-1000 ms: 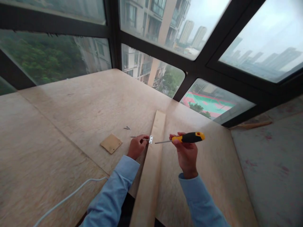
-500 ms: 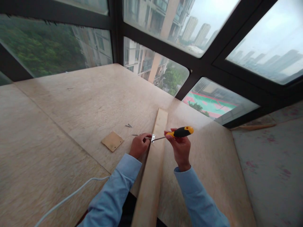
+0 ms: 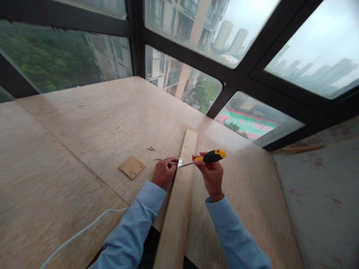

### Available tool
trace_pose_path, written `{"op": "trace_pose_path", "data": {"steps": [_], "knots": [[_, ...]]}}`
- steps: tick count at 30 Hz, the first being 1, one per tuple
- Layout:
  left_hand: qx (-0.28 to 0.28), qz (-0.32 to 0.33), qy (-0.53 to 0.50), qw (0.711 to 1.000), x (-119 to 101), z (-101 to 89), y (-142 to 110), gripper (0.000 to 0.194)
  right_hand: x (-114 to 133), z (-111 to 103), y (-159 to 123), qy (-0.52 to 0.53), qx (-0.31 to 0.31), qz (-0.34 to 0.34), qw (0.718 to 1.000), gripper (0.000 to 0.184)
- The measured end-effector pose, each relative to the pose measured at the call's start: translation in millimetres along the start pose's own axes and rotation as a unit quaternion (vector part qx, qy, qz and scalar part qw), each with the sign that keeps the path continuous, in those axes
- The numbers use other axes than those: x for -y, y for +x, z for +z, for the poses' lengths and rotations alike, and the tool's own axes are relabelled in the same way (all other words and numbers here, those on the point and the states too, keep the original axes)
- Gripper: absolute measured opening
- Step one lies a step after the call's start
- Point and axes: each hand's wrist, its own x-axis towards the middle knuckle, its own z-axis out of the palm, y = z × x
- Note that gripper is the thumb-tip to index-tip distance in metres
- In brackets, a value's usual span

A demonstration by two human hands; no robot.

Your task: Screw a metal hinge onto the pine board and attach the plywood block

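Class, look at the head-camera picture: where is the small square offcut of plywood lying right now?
The plywood offcut lies flat on the plywood platform, left of the left hand and the wooden batten, with loose screws just beyond it.

A long wooden board (image 3: 179, 201) is laid on the plywood surface (image 3: 84, 123), running away from the viewer, with a small metal hinge (image 3: 180, 163) set at its left edge between the left hand (image 3: 163, 172) and the right hand (image 3: 211, 175). The screwdriver (image 3: 206, 157) is held to the right of the hinge, its tip pointed at it. A small square offcut (image 3: 132, 167) is placed left of the left hand, loose screws (image 3: 152, 148) lie behind it, and a cable (image 3: 81, 233) is trailed across the near left.
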Motion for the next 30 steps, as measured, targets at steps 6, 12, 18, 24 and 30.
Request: {"op": "trace_pose_path", "data": {"steps": [6, 12, 18, 24, 30], "knots": [[0.000, -0.002, 0.004, 1.000, -1, 0.4, 1, 0.035, 1, 3, 0, 0.003, 0.003, -0.007, 1.000, 0.039], [0.000, 0.006, 0.003, 1.000, -1, 0.2, 0, 0.035, 2, 4, 3, -0.012, 0.030, -0.013, 0.999, 0.038], [-0.016, 0.026, -0.020, 0.999, 5, 3.4, 0, 0.033, 5, 6, 5, -0.043, 0.035, -0.039, 0.998, 0.047], [-0.026, 0.140, -0.063, 0.988, 7, 2.3, -1, 0.031, 8, 11, 8, -0.051, 0.113, -0.018, 0.992, 0.066], [0.006, 0.219, -0.062, 0.974, 9, 6.7, -2, 0.027, 6, 19, 10, -0.121, 0.124, -0.051, 0.984, 0.076]]}}
